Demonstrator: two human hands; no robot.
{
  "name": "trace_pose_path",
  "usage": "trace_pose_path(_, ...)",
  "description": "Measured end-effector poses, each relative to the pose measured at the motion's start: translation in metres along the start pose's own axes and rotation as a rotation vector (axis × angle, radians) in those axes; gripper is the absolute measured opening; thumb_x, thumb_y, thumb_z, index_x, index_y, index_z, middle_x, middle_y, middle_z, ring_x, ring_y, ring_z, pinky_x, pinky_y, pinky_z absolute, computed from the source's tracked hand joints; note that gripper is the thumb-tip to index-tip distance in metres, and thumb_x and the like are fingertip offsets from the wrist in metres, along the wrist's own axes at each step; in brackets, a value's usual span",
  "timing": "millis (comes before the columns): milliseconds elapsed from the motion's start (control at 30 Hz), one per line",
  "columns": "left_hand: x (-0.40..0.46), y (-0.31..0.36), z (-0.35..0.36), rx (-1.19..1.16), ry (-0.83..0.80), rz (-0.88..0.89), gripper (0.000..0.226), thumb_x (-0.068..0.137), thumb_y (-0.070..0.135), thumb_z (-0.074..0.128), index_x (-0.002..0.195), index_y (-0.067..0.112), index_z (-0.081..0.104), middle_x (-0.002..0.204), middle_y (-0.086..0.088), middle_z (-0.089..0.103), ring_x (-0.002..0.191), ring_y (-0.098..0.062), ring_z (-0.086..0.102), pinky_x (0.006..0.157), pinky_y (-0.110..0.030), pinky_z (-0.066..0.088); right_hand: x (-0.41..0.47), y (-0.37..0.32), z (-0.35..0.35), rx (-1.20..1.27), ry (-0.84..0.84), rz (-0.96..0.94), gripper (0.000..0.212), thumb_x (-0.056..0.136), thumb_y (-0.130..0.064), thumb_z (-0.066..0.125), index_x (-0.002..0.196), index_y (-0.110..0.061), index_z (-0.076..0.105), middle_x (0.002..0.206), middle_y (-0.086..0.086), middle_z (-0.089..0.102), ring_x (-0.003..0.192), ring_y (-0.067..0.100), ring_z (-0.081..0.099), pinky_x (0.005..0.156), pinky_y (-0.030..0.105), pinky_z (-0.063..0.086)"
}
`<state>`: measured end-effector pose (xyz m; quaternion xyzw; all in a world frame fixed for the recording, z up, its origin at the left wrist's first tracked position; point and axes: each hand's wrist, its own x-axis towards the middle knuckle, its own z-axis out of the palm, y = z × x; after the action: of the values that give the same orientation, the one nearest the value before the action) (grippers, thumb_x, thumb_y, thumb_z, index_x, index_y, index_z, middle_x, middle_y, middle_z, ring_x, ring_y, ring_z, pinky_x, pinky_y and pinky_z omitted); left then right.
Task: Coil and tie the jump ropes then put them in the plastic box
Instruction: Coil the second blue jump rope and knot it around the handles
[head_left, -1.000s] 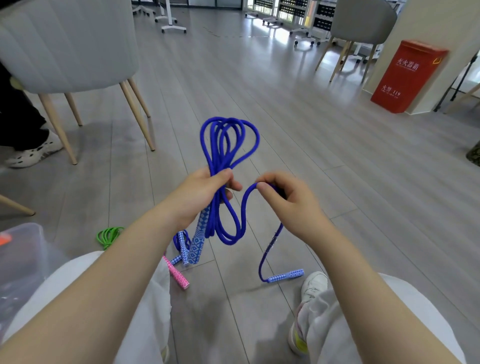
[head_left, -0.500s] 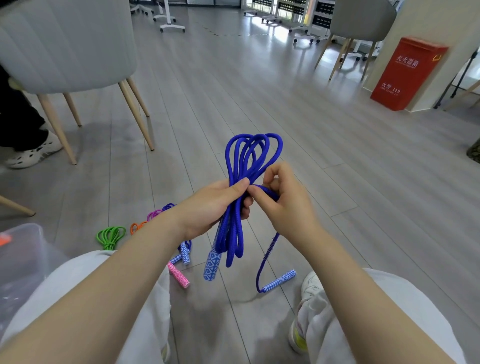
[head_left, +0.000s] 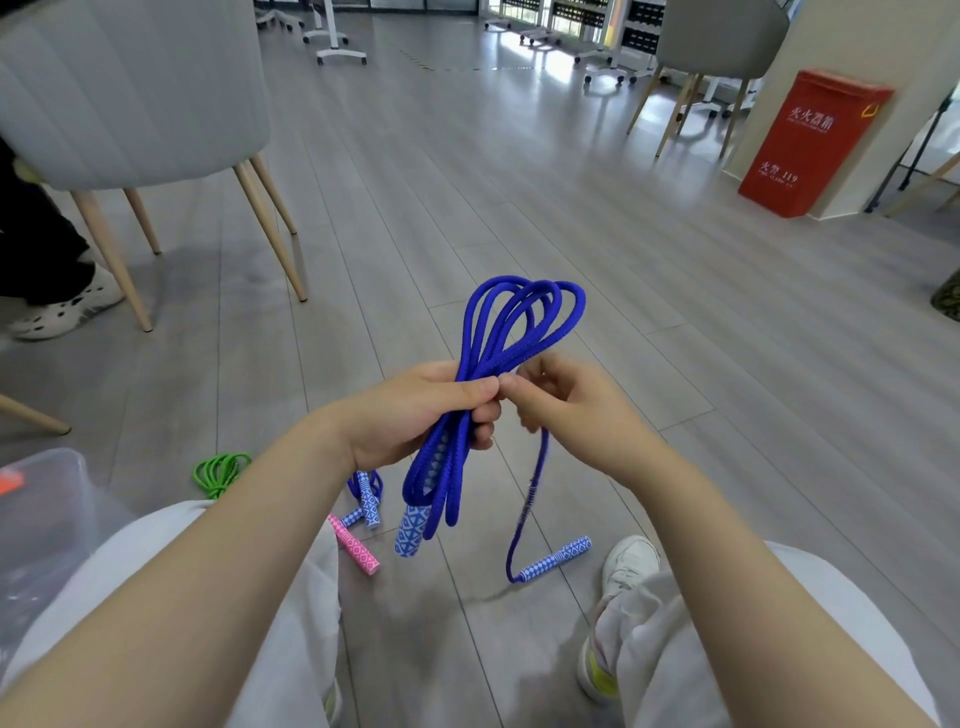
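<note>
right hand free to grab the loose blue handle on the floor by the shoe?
Probably not yet. The right hand is pinching the blue rope tail beside the left hand, which grips the coil. The loose handle lies unobstructed on the floor by the white shoe.

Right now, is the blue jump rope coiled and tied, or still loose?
Coiled but not tied: the left hand grips the blue jump rope bundle, while the right hand holds its free tail, whose handle dangles near the floor.
</note>
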<state>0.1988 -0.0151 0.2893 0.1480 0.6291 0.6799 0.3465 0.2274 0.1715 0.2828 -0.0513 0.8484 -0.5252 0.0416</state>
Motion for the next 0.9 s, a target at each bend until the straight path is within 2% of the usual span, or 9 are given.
trace_pose_path(100,-0.002,0.002,-0.005,-0.031,0.006,0.033,0.015,0.099,0.019,0.047,0.097,0.007,0.056,0.070,-0.001,0.047,0.071,-0.017,0.052,0.079,-0.030,0.052,-0.003,-0.002,-0.004,0.050,-0.106,0.020,0.031,0.096,-0.038,0.053,0.096,-0.010,0.064,0.081,0.002,0.071,0.079,0.010,0.066,0.091,0.037,0.053)
trace_pose_path(167,-0.004,0.004,-0.008,-0.055,0.006,0.074,0.015,0.098,0.019,0.047,0.099,0.005,0.053,0.071,-0.002,0.045,0.070,-0.017,0.051,0.080,-0.031,0.051,-0.003,0.002,-0.006,0.066,-0.159,0.051,0.020,0.096,-0.031,0.057,0.101,-0.013,0.065,0.093,0.001,0.074,0.092,0.009,0.068,0.095,0.032,0.051)
trace_pose_path(267,-0.006,0.007,-0.014,-0.135,-0.010,0.141,0.015,0.097,0.021,0.049,0.098,0.006,0.052,0.072,-0.002,0.045,0.071,-0.017,0.051,0.082,-0.034,0.051,-0.002,0.012,-0.008,0.011,-0.215,0.120,0.016,0.089,-0.021,0.068,0.104,-0.021,0.065,0.105,-0.001,0.072,0.102,0.012,0.067,0.098,0.037,0.051)
trace_pose_path(400,-0.009,0.010,-0.019,-0.265,-0.024,0.197,0.015,0.094,0.022,0.046,0.096,0.009,0.054,0.071,0.001,0.045,0.069,-0.015,0.052,0.077,-0.032,0.053,0.000,0.021,-0.008,-0.220,-0.225,0.134,0.013,0.088,-0.013,0.065,0.096,-0.023,0.067,0.098,-0.006,0.072,0.096,0.011,0.068,0.095,0.040,0.053)
trace_pose_path(500,-0.010,0.011,-0.021,-0.294,0.009,0.239,0.015,0.096,0.022,0.046,0.094,0.010,0.054,0.070,0.002,0.045,0.068,-0.014,0.052,0.077,-0.031,0.053,0.002,0.022,-0.012,-0.248,-0.151,0.148,0.011,0.089,-0.015,0.065,0.096,-0.023,0.067,0.092,-0.007,0.074,0.090,0.009,0.070,0.092,0.041,0.054)
trace_pose_path(667,-0.008,0.012,-0.024,-0.225,0.168,0.262,0.013,0.099,0.019,0.045,0.096,0.009,0.052,0.071,0.001,0.047,0.070,-0.015,0.051,0.080,-0.030,0.051,0.000,0.013,-0.023,-0.053,0.045,0.152,0.012,0.088,-0.014,0.068,0.097,-0.014,0.061,0.083,-0.001,0.076,0.081,0.016,0.072,0.084,0.040,0.059)
trace_pose_path(800,-0.004,0.004,-0.021,-0.001,0.303,0.197,0.015,0.100,0.018,0.048,0.097,0.009,0.059,0.079,0.000,0.060,0.080,-0.017,0.057,0.085,-0.032,0.052,-0.006,0.000,-0.023,0.191,0.144,0.107,0.007,0.092,-0.012,0.063,0.098,-0.008,0.064,0.085,0.005,0.076,0.079,0.020,0.073,0.076,0.031,0.060)
trace_pose_path(900,-0.002,0.000,-0.009,0.216,0.344,0.146,0.021,0.101,0.023,0.047,0.102,0.011,0.064,0.076,0.014,0.067,0.079,-0.008,0.060,0.075,-0.019,0.051,-0.006,-0.008,-0.020,0.365,0.232,0.065,0.007,0.092,-0.011,0.064,0.098,-0.009,0.066,0.087,0.009,0.074,0.076,0.022,0.071,0.073,0.032,0.060)
